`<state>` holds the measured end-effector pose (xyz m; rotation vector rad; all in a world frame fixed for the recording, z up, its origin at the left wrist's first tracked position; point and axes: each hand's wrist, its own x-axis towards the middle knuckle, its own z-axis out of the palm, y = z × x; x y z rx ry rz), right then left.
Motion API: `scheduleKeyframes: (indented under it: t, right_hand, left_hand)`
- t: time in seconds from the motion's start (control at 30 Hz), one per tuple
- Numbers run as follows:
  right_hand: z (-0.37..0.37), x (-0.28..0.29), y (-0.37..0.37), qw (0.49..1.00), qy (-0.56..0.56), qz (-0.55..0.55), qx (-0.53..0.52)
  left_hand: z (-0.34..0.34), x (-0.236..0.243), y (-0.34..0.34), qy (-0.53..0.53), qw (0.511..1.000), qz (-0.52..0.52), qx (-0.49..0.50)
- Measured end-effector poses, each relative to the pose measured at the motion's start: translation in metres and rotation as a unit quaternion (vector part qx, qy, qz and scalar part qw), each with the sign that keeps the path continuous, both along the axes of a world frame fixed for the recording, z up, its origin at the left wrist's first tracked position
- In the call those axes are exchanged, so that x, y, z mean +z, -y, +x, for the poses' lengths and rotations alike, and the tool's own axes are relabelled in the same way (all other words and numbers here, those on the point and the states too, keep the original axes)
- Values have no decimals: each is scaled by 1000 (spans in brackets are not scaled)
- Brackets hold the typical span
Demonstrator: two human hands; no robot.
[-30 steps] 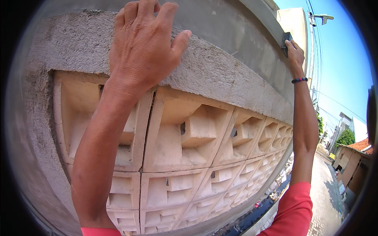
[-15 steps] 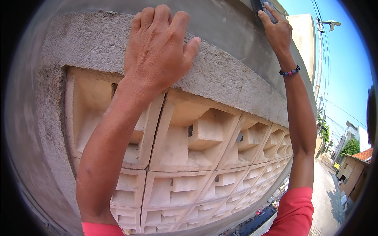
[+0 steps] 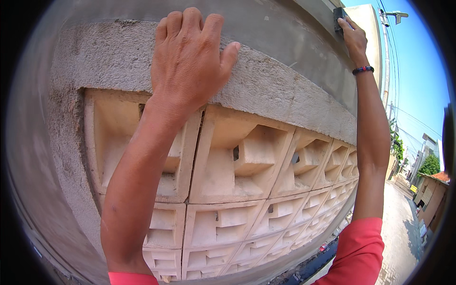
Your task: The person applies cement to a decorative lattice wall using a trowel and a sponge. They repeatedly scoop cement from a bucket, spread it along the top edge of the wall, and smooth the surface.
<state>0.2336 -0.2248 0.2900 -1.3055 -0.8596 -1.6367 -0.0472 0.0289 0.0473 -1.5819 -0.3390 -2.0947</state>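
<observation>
My left hand (image 3: 189,61) rests with bent, parted fingers on the grey plastered wall, over the boundary between a rough band (image 3: 280,90) and the smoother cement (image 3: 285,38) above it; it holds nothing. My right hand (image 3: 354,39), high at the upper right, grips a small dark block (image 3: 338,21) against the smooth cement near the wall's top. A beaded bracelet (image 3: 363,69) is on my right wrist. Below the rough band are rows of pale, square breeze blocks (image 3: 240,199) with recessed openings.
A pale column (image 3: 373,28) rises behind my right hand. A pole (image 3: 385,61) with a lamp and wires stands beyond. At right are a paved lane (image 3: 396,237) with small buildings (image 3: 430,199) and trees. A dark gutter (image 3: 313,266) runs along the wall's foot.
My right hand rose with the block and moved left, then went back to the right, staying higher than at first. My left hand appears slightly further right in view, still on the wall.
</observation>
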Motion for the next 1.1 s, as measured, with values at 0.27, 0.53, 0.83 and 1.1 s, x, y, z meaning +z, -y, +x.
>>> scheduleKeyframes:
  t: [0.27, 0.53, 0.83, 1.1]
  right_hand:
    - [-72, -44, -58, 997, 37, -38, -49]
    - [-25, -48, -24, 993, 111, 14, 27]
    - [121, -48, 99, 981, -142, 119, -53]
    - [-75, -68, -56, 990, 134, -14, 41]
  left_hand:
    - [10, 2, 2, -6, 1000, -14, 13]
    - [-4, 2, -3, -18, 997, -31, 63]
    - [16, 10, 16, -2, 997, -49, 64]
    - [5, 9, 4, -31, 996, -46, 74]
